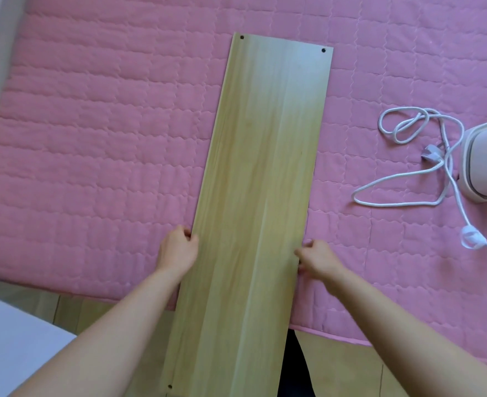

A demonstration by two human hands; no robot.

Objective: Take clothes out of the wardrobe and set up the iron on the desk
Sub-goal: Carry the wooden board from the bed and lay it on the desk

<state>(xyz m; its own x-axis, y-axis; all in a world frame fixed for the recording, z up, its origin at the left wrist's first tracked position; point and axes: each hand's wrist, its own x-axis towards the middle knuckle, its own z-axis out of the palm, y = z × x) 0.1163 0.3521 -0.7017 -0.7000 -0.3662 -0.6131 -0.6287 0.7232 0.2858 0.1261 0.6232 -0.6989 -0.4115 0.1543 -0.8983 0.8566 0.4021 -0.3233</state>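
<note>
- Pale wood board (265, 179) lies on the pink quilted bed (93, 124), its long axis running from near to far; the far end rests well onto the quilt, while the near end sticks out past the bed's near edge over the floor.
- Left hand (179, 250) grips the board's left long edge, fingers curled round it; right hand (316, 257) grips the right long edge directly across from it. Both hold the board a little nearer than its middle, so the two arms are about equally close to it.
- White iron (483, 164) sits on the bed at the far right, well apart from the board and closer to the right hand; part of it is cut off by the picture's edge.
- Its white cord (408, 173) lies in loose loops on the quilt between board and iron, touching neither hand.
- No clothes, wardrobe or desk are in view, so that part of the task looks not yet begun.
- Judging by this, the next reach for the iron goes rightward and slightly far.
</note>
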